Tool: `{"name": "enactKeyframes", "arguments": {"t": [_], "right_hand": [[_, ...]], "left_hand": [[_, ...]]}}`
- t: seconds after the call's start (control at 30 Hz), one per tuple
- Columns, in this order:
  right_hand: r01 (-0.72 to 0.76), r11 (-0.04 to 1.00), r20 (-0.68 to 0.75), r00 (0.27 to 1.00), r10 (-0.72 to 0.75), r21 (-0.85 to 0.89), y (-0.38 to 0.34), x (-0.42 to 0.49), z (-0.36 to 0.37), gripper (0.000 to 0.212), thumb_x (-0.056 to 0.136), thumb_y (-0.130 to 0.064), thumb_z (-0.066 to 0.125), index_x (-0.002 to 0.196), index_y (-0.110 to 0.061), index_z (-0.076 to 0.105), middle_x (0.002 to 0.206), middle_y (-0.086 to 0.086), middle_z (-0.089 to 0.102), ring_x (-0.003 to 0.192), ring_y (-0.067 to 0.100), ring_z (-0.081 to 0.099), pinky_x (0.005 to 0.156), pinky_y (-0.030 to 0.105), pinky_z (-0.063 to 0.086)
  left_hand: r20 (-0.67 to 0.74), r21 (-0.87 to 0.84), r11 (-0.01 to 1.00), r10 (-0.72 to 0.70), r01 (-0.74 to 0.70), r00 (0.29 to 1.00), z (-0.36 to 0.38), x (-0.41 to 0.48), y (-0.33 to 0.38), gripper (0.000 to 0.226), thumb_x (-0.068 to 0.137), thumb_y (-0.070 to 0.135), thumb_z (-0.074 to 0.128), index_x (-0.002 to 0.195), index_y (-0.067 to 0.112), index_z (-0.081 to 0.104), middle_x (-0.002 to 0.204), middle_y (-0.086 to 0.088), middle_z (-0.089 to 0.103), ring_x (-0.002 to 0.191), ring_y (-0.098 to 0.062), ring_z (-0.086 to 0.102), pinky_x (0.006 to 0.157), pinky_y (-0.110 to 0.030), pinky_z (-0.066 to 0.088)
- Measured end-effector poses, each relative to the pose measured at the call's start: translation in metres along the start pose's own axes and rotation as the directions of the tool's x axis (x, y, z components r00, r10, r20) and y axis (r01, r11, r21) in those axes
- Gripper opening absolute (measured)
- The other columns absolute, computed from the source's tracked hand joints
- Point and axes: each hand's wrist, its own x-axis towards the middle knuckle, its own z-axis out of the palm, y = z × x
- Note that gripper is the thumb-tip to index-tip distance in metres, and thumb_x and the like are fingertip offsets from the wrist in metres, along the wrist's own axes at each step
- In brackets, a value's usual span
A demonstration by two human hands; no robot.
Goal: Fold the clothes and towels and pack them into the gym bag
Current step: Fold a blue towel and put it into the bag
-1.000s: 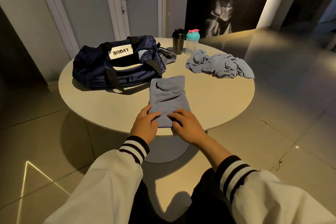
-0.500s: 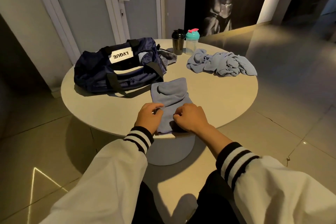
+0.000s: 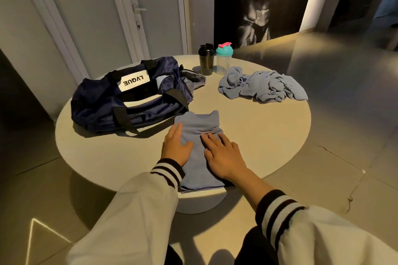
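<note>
Blue and folded into a narrow strip, the towel (image 3: 197, 125) lay at the near edge of the round counter (image 3: 258, 135), under both hands. The left hand (image 3: 176, 148) lay flat on its left side with straight fingers, the palm partly over the towel's edge and onto the counter. The right hand (image 3: 224, 157) pressed flat on its right side, fingers spread and straight. Neither hand gripped anything. A bare band of towel showed between them, and the fingertips of both pointed toward the far edge.

The towel's long axis ran from the near edge straight toward the far edge. Its near end reached the counter's rim below the wrists. Its far end, with a shallow dip in the middle, stopped just beside the bag (image 3: 129, 103).

The navy bag sat toward the left edge with its black straps slack and its top partly open. A white label (image 3: 133, 81) on it carried black letters reading "LVQUE", upside down from this view.

A crumpled pile (image 3: 260, 86) of the same blue cloth lay toward the far right edge, well apart from the hands. At the far edge a black shaker (image 3: 206, 59) and a clear shaker (image 3: 224, 58) with a teal lid and pink flip cap stood upright, just beside each other.

White sleeves ended in black-and-white striped cuffs (image 3: 168, 171).
</note>
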Motion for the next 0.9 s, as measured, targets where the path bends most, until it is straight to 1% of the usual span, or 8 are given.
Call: {"name": "enactKeyframes", "arguments": {"t": [0.07,0.13,0.27,0.4,0.57,0.73,0.83,0.9], "right_hand": [[0.019,0.999,0.0,1.0,-0.019,-0.032,-0.001,-0.003,0.0,0.052,0.108,-0.041,0.02,0.158,-0.032,0.013,0.167,-0.003,0.01,0.153,0.025,0.001,0.114,0.048,0.02],[0.017,0.999,0.026,1.0,-0.016,-0.04,0.0,-0.005,0.0,0.052,0.108,-0.04,0.019,0.159,-0.03,0.014,0.168,-0.001,0.004,0.153,0.024,-0.004,0.116,0.049,0.018],[0.028,0.998,0.089,0.996,-0.023,-0.056,0.004,-0.01,-0.003,0.053,0.108,-0.04,0.018,0.16,-0.032,0.01,0.168,-0.001,-0.001,0.154,0.023,-0.008,0.119,0.047,0.012],[-0.001,1.0,0.049,0.999,0.001,0.003,0.009,-0.022,-0.009,0.051,0.103,-0.042,0.033,0.154,-0.034,0.029,0.164,-0.002,0.021,0.149,0.023,0.012,0.116,0.044,0.02],[-0.141,0.987,-0.108,0.983,0.149,0.075,0.004,-0.005,-0.027,0.038,0.09,-0.04,0.051,0.125,-0.025,0.055,0.127,0.004,0.05,0.119,0.03,0.042,0.095,0.042,0.036],[-0.13,0.977,-0.185,0.97,0.161,0.168,-0.001,0.011,-0.014,0.04,0.095,-0.031,0.047,0.129,-0.016,0.058,0.131,0.01,0.052,0.119,0.031,0.046,0.095,0.042,0.044],[-0.068,0.981,-0.224,0.969,0.108,0.181,0.004,0.007,-0.005,0.039,0.095,-0.029,0.045,0.129,-0.016,0.06,0.132,0.008,0.053,0.121,0.029,0.047,0.095,0.041,0.046],[-0.049,0.976,-0.245,0.964,0.103,0.214,0.007,0.006,-0.004,0.038,0.094,-0.028,0.047,0.128,-0.019,0.062,0.132,0.004,0.055,0.121,0.026,0.047,0.094,0.039,0.047]], "left_hand": [[-0.083,-0.125,0.99,-0.077,0.066,0.994,-0.004,0.0,-0.004,0.074,0.097,0.018,0.059,0.158,0.016,0.018,0.164,-0.005,0.019,0.147,-0.027,0.027,0.12,-0.04,0.028],[-0.073,-0.111,0.988,-0.117,0.108,0.99,-0.004,0.0,-0.005,0.073,0.098,0.021,0.059,0.158,0.016,0.018,0.163,-0.007,0.021,0.145,-0.028,0.03,0.119,-0.04,0.03],[0.019,-0.005,1.0,-0.015,0.015,1.0,-0.001,-0.002,-0.005,0.063,0.097,0.02,0.058,0.154,0.022,0.033,0.162,-0.003,0.024,0.146,-0.024,0.028,0.12,-0.036,0.026],[0.062,0.035,0.998,0.051,-0.053,0.997,-0.003,-0.008,-0.001,0.049,0.095,0.019,0.058,0.142,0.032,0.05,0.161,0.001,0.026,0.143,-0.024,0.028,0.119,-0.039,0.028],[0.057,0.117,0.99,0.068,-0.074,0.996,0.0,-0.009,0.002,0.04,0.098,0.029,0.054,0.139,0.027,0.057,0.157,0.006,0.036,0.138,-0.02,0.035,0.117,-0.037,0.028],[0.002,0.057,0.996,0.061,-0.061,0.998,0.001,-0.003,-0.005,0.05,0.097,0.019,0.057,0.146,0.015,0.048,0.152,-0.004,0.041,0.135,-0.023,0.039,0.116,-0.036,0.033],[-0.008,0.112,0.991,0.069,-0.068,0.998,0.002,-0.005,-0.002,0.056,0.095,0.016,0.057,0.149,0.02,0.042,0.156,-0.001,0.036,0.141,-0.023,0.03,0.119,-0.039,0.028],[-0.067,0.185,0.971,0.167,-0.152,0.984,0.001,-0.004,0.003,0.053,0.094,0.015,0.055,0.145,0.026,0.048,0.155,0.002,0.038,0.143,-0.02,0.028,0.122,-0.041,0.019]]}}
